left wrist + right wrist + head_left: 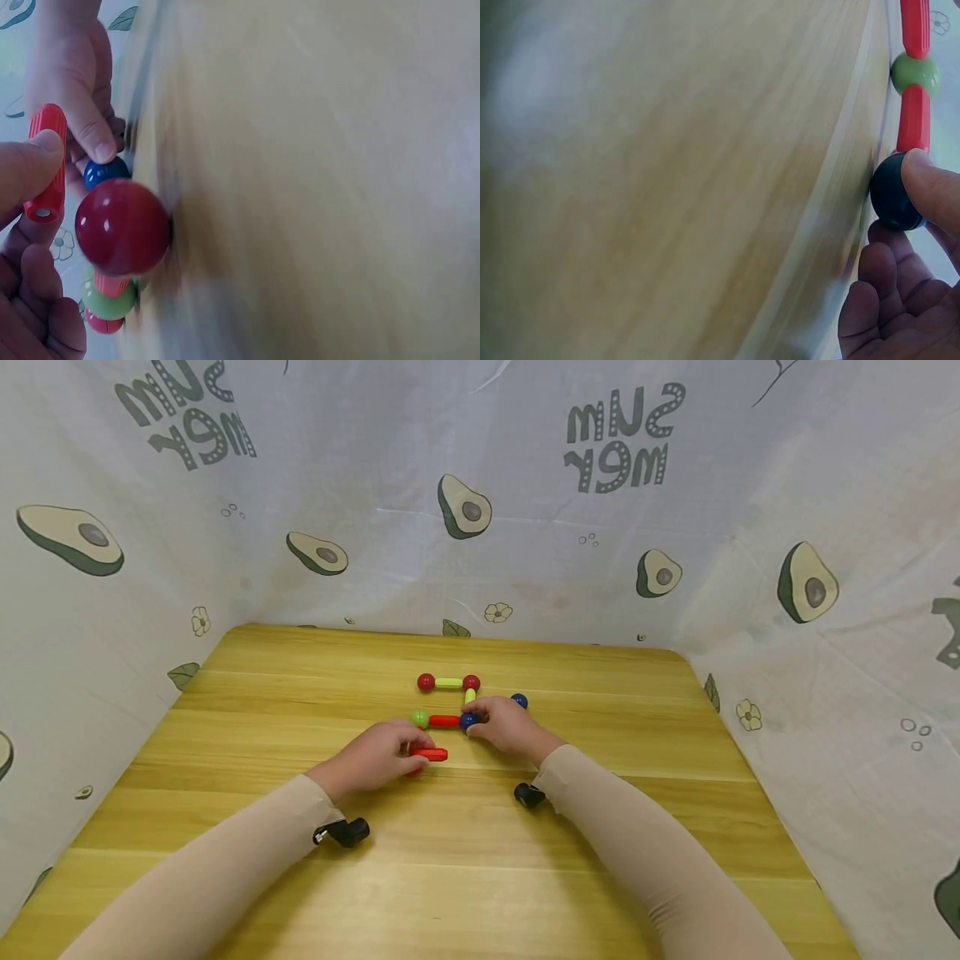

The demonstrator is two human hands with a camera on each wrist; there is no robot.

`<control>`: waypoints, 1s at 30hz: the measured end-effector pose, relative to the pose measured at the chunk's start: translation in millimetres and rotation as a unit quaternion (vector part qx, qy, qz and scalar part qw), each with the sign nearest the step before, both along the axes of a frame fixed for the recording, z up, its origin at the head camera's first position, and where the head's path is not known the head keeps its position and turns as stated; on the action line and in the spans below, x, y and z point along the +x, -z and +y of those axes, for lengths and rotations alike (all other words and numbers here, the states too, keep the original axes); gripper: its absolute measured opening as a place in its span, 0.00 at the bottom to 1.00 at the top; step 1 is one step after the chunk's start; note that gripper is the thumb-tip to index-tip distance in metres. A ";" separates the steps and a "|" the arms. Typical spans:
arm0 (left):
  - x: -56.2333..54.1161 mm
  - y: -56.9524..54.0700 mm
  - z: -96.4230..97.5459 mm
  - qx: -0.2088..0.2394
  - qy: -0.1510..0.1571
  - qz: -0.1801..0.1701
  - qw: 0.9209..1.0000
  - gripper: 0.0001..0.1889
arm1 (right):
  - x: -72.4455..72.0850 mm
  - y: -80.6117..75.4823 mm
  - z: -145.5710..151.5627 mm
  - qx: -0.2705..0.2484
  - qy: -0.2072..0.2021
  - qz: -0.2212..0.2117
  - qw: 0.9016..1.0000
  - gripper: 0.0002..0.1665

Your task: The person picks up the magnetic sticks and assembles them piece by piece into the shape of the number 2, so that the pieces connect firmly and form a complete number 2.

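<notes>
My left hand (378, 757) pinches a red ridged stick (437, 754) between thumb and fingers, held level. With thumb and fingers my right hand (512, 727) grips a dark blue ball (468, 721) at a corner of a ball-and-stick shape on the table. A red stick (444, 721) joins this ball to a light green ball (420, 719). In the left wrist view, a red ball (122, 227) stands close beside the held stick, with another red stick (111, 283) running behind it to the green ball. A yellow-green stick (470, 697) extends away from the blue ball.
Two red balls, the left one (426, 682) and the right one (471, 682), joined by a yellow-green stick (449, 683), form the far side. Another blue ball (519, 701) sits behind my right hand. The wooden table (480, 877) meets a patterned cloth (525, 552) at its back and sides.
</notes>
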State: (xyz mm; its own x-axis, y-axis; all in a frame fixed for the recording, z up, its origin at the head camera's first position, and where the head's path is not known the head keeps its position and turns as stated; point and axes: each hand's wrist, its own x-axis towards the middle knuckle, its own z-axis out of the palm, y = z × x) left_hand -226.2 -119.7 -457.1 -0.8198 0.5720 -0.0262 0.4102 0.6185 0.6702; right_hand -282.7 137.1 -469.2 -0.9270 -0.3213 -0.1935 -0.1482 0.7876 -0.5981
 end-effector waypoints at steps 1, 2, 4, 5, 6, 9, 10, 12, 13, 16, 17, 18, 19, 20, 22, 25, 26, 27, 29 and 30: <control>0.2 0.7 1.7 -0.005 0.001 0.006 1.000 0.08 | 0.1 -0.3 0.0 0.000 0.000 -0.001 1.000 0.26; 0.6 1.0 3.2 -0.008 0.002 0.010 1.000 0.08 | 0.0 -0.4 0.0 -0.001 0.000 -0.002 1.000 0.26; 1.1 2.3 5.1 -0.011 0.003 0.018 1.000 0.08 | 0.0 -0.6 -0.1 -0.001 0.000 -0.003 1.000 0.26; 0.9 3.3 5.9 -0.013 0.004 0.023 1.000 0.08 | 0.0 -0.8 -0.2 -0.001 0.000 -0.003 1.000 0.26; 0.5 4.6 6.4 -0.016 0.005 0.028 0.999 0.08 | 0.0 -0.9 -0.2 0.000 -0.001 -0.004 1.000 0.26; -0.1 8.6 7.9 -0.022 0.006 0.037 0.999 0.07 | 0.2 -1.1 0.0 -0.002 -0.004 -0.002 1.000 0.26; -0.5 10.1 8.4 -0.024 0.006 0.039 0.999 0.08 | 0.3 -1.1 0.0 -0.002 -0.005 -0.002 1.000 0.26; -0.2 11.7 9.3 -0.027 0.006 0.042 0.999 0.09 | 0.3 -1.2 0.0 -0.004 -0.006 -0.003 1.000 0.26; 0.2 11.8 10.0 -0.027 0.005 0.041 0.999 0.09 | 0.5 -1.2 -0.1 -0.004 -0.005 -0.003 1.000 0.26; 0.7 12.5 12.1 -0.027 0.007 0.037 0.999 0.09 | 0.7 -1.3 -0.7 -0.004 -0.001 -0.006 1.000 0.26; 1.0 12.4 12.6 -0.029 0.008 0.037 0.999 0.09 | 0.7 -1.3 -1.0 -0.004 0.001 -0.007 1.000 0.26; 1.1 12.7 13.2 -0.030 0.009 0.036 0.999 0.09 | 0.7 -1.3 -1.1 -0.003 0.002 -0.007 1.000 0.26; 1.1 13.2 13.8 -0.032 0.008 0.036 0.999 0.09 | 0.8 -1.3 -1.3 -0.002 0.002 -0.006 1.000 0.26; 1.2 13.6 14.4 -0.035 0.008 0.037 0.999 0.09 | 0.7 -1.4 -1.2 -0.001 0.001 -0.006 1.000 0.26; 1.7 14.1 14.7 -0.041 0.008 0.041 0.998 0.09 | 0.6 -1.4 -1.1 0.001 -0.001 -0.005 1.000 0.26; 3.1 14.0 15.2 -0.049 0.008 0.045 0.998 0.09 | 0.4 -1.5 -0.7 0.005 -0.002 -0.002 1.000 0.26; 3.4 13.9 15.2 -0.051 0.009 0.045 0.998 0.10 | 0.5 -1.6 -0.6 0.006 -0.003 -0.002 1.000 0.26; 3.5 14.2 15.2 -0.053 0.010 0.047 0.997 0.10 | 0.5 -1.7 -0.5 0.007 -0.002 -0.002 1.000 0.26; 3.7 14.6 15.6 -0.055 0.013 0.051 0.997 0.09 | 1.0 -2.4 -0.6 0.008 -0.002 -0.001 1.000 0.26; 3.5 14.9 15.8 -0.055 0.015 0.054 0.997 0.09 | 1.4 -2.9 -0.7 0.008 -0.002 -0.001 1.000 0.26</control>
